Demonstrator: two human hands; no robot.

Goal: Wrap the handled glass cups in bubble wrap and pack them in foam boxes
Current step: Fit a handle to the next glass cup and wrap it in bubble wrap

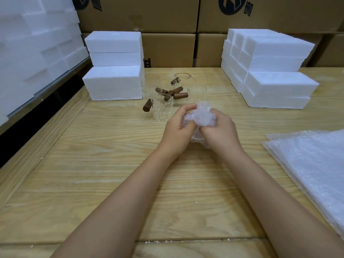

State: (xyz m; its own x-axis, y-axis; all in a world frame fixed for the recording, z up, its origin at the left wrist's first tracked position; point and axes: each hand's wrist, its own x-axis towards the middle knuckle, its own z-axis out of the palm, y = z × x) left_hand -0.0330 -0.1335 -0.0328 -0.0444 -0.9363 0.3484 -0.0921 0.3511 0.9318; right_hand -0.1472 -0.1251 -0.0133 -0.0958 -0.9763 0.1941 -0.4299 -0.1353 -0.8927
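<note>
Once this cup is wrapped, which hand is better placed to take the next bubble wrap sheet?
The right hand, probably: the sheets lie on its side; the left hand would have to cross over. Both hold the bundle.

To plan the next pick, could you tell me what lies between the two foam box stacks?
In the head view, a cluster of clear glass cups with brown handles sits on the table.

bubble wrap bundle [200, 118] at 12 o'clock: contents hidden, fingertips of left hand [176, 129] and right hand [221, 133] buried in it. glass cups [163, 108] beyond it: clear glass, count unreadable. bubble wrap sheets [312, 161] at 3 o'clock cut by right edge. foam stack [33, 53] at 10 o'clock cut by left edge.
</note>
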